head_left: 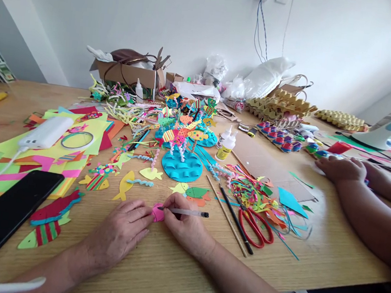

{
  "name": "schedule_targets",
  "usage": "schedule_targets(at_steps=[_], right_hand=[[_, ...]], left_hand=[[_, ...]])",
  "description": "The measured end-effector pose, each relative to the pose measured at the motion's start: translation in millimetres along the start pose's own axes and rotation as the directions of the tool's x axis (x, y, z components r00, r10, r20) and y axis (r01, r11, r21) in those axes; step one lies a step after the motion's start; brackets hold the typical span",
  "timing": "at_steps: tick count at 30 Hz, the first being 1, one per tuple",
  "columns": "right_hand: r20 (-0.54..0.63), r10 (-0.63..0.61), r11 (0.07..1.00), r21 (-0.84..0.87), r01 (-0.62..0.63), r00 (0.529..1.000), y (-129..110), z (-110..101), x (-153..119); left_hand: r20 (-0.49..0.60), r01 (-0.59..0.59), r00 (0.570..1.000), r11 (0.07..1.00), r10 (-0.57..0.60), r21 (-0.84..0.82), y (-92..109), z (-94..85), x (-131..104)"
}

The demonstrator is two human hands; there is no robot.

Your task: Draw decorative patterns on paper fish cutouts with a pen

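A small pink paper fish lies on the table between my two hands. My left hand rests palm down, its fingers together and their tips pinning the fish's left side. In my right hand I pinch a clear-barrelled pen, with its dark tip against the pink paper. My fingers cover part of the fish. Just beyond are a yellow paper fish, a green paper fish and a blue egg-carton base carrying colourful fish on curled strips.
Red-handled scissors, a black brush and a thin wooden stick lie right of my hand. Paper scraps and glue bottles stand beyond. A black phone is at left. Another person's hand reaches in at right.
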State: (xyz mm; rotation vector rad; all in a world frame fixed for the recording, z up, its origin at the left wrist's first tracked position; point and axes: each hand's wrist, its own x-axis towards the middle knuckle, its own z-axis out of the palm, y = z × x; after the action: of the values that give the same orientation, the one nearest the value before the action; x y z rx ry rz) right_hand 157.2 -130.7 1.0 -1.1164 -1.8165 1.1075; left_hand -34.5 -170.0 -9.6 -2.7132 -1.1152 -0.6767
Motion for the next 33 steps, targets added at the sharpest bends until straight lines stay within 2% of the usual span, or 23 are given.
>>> schedule_targets(at_steps=[10,21,26,33], right_hand=[[0.010,-0.057,0.995,-0.077,0.057,0.998,1.9,4.6,0.5],[0.004,-0.126,0.986,-0.112,0.125,0.992,4.8,5.8,0.4],[0.002,-0.127,0.984,-0.128,0.126,0.992,4.5,6.6,0.3],[0.011,-0.117,0.982,-0.148,0.117,0.993,5.7,5.9,0.7]], left_hand=[[-0.013,-0.049,0.999,0.998,0.049,0.038,6.3,-6.4,4.1],[-0.012,-0.053,0.999,0.998,0.053,0.046,7.0,-6.9,5.8],[-0.041,-0.023,0.999,0.999,0.024,0.027,7.9,-3.1,3.9],[-0.018,-0.054,0.998,0.998,0.055,0.032,7.7,-7.5,7.2]])
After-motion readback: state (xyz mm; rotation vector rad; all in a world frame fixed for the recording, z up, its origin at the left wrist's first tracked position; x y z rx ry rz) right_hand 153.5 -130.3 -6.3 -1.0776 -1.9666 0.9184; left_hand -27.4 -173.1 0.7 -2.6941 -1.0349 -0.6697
